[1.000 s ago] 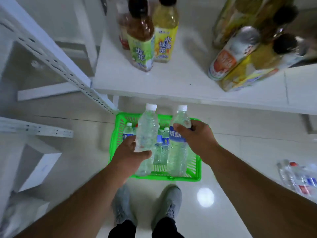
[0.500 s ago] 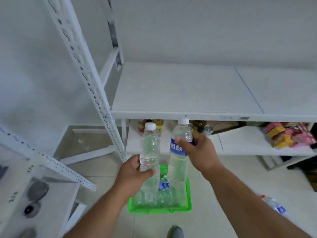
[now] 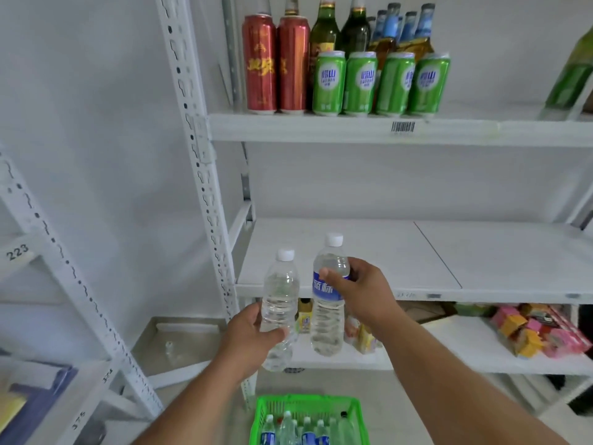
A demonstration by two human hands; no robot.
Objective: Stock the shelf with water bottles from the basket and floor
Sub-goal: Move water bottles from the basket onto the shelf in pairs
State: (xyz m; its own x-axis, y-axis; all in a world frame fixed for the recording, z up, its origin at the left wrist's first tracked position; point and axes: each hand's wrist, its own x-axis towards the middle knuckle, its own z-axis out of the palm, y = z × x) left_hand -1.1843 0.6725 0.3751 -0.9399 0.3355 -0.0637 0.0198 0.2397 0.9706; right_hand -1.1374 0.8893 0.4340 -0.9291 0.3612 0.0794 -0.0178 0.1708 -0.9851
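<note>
You're standing in a small shop or its stockroom. White slotted-steel shelving [image 3: 401, 128] carries a barcode tag [image 3: 403, 127] on its edge. Red cans [image 3: 259, 64] and green beer cans [image 3: 329, 82] are faced in rows, with glass bottles [image 3: 324, 30] behind. A green basket [image 3: 308, 409] holds bottled water.

Below our hands, the green basket [image 3: 308, 409] runs off the bottom edge, its bottles [image 3: 308, 431] showing only caps and shoulders. Behind the blue-labelled bottle [image 3: 328, 303], lower-shelf drinks [image 3: 305, 314] are mostly hidden, labels unreadable.
</note>
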